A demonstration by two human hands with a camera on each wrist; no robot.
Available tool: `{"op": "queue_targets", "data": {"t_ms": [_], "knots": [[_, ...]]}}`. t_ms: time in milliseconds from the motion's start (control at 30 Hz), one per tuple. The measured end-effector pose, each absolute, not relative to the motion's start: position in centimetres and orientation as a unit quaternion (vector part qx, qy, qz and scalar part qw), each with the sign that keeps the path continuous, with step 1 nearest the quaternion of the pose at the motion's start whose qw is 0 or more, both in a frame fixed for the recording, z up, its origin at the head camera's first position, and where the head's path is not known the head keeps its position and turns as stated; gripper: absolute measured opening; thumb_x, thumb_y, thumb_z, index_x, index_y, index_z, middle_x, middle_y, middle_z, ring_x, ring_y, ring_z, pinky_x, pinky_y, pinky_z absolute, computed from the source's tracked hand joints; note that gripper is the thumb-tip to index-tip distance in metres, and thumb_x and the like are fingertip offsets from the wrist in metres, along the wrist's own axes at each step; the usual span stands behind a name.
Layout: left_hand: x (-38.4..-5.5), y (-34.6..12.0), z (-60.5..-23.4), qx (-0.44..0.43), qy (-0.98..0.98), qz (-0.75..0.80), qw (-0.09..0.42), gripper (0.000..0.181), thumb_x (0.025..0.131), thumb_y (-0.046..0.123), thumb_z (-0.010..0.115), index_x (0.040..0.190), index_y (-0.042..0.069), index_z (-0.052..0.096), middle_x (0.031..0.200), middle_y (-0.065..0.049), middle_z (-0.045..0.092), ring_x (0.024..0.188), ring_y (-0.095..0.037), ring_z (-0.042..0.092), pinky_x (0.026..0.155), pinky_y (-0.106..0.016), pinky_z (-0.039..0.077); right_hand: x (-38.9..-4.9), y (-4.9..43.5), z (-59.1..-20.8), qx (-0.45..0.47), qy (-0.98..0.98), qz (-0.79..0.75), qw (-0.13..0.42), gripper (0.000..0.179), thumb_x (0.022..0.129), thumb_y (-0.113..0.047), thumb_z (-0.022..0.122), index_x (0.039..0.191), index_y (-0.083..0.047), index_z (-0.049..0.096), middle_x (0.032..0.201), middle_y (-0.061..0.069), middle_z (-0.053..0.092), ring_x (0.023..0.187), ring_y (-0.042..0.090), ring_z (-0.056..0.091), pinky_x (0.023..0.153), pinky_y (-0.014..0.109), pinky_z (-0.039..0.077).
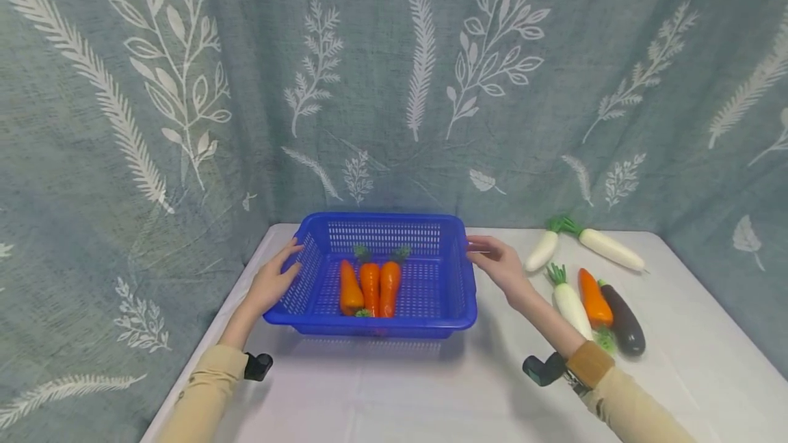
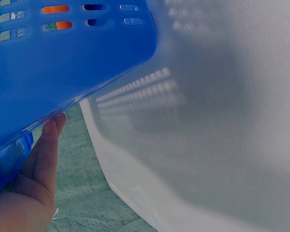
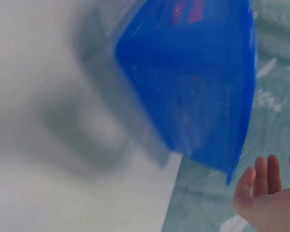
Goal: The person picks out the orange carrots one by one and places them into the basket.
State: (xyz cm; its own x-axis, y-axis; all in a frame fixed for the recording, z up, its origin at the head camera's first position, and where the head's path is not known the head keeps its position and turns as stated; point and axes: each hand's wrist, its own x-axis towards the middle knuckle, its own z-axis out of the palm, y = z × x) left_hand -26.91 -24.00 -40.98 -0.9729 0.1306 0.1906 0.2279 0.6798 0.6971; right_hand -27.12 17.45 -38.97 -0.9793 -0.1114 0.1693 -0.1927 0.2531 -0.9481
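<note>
A blue plastic basket [image 1: 369, 322] with slotted sides holds three orange carrots [image 1: 390, 286] with green tops. Its shadow falls on the white table below the front side. At the basket's left rim is my left hand [image 1: 275, 280], its fingertips overlapping the edge in the head view. Seen from the left wrist, the fingers [image 2: 48, 150] lie fairly straight against the rim's underside. My right hand [image 1: 500, 266] is beside the right rim, fingers loosely bent and nothing held. From the right wrist, its fingers [image 3: 261, 176] stand apart from the blurred basket [image 3: 183, 96].
Right of the basket, three white radishes [image 1: 611, 250], another carrot [image 1: 594, 299] and a dark eggplant [image 1: 623, 320] lie on the white table [image 1: 382, 402]. A grey-green curtain [image 1: 369, 87] with white leaf prints hangs behind and at the sides.
</note>
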Motion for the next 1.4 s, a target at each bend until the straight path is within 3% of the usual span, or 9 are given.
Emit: {"op": "queue_targets", "data": {"t_ms": [233, 733, 900, 1100, 1400], "knots": [[-27.1, -24.3, -41.3, -0.101, -0.913, -0.388, 0.070, 0.043, 0.102, 0.009, 0.044, 0.142, -0.006, 0.042, 0.156, -0.023, 0.025, 0.140, -0.047, 0.025, 0.111, -0.061, 0.023, -27.6, 20.3, -39.9, 0.047, -0.815, 0.576, 0.043, 0.040, 0.096, -0.007, 0.058, 0.131, 0.009, 0.053, 0.125, 0.029, 0.059, 0.118, 0.040, 0.056, 0.101, 0.046, 0.044], [-27.0, -24.3, -41.6, -0.093, -0.912, -0.395, 0.064, 0.044, 0.102, 0.009, 0.043, 0.144, -0.006, 0.040, 0.157, -0.022, 0.024, 0.140, -0.046, 0.023, 0.111, -0.062, 0.022, -27.3, 26.3, -40.7, -0.055, -0.873, 0.484, -0.025, 0.052, 0.098, -0.018, 0.051, 0.141, 0.009, 0.040, 0.136, 0.036, 0.046, 0.124, 0.048, 0.045, 0.102, 0.056, 0.039], [-27.2, -24.4, -41.6, -0.091, -0.911, -0.397, 0.061, 0.044, 0.103, 0.010, 0.042, 0.144, -0.005, 0.040, 0.158, -0.020, 0.023, 0.142, -0.045, 0.022, 0.111, -0.062, 0.022, -26.9, 28.1, -40.7, -0.080, -0.880, 0.467, -0.013, 0.053, 0.098, -0.018, 0.050, 0.141, 0.011, 0.038, 0.136, 0.039, 0.043, 0.123, 0.051, 0.044, 0.100, 0.055, 0.042], [-27.3, -24.4, -41.5, -0.093, -0.913, -0.393, 0.062, 0.045, 0.102, 0.011, 0.042, 0.144, -0.005, 0.040, 0.157, -0.021, 0.024, 0.141, -0.047, 0.023, 0.110, -0.063, 0.023, -26.2, 29.7, -41.0, -0.135, -0.893, 0.430, -0.009, 0.055, 0.098, -0.019, 0.046, 0.142, 0.011, 0.034, 0.140, 0.041, 0.034, 0.128, 0.055, 0.036, 0.104, 0.060, 0.035], [-27.3, -24.3, -41.5, -0.094, -0.911, -0.396, 0.062, 0.044, 0.102, 0.011, 0.043, 0.143, -0.005, 0.041, 0.157, -0.021, 0.024, 0.140, -0.047, 0.024, 0.109, -0.064, 0.023, -25.8, 31.4, -41.8, -0.223, -0.889, 0.395, 0.065, 0.051, 0.093, -0.012, 0.046, 0.137, 0.013, 0.039, 0.133, 0.040, 0.041, 0.121, 0.053, 0.043, 0.102, 0.057, 0.038]]}}
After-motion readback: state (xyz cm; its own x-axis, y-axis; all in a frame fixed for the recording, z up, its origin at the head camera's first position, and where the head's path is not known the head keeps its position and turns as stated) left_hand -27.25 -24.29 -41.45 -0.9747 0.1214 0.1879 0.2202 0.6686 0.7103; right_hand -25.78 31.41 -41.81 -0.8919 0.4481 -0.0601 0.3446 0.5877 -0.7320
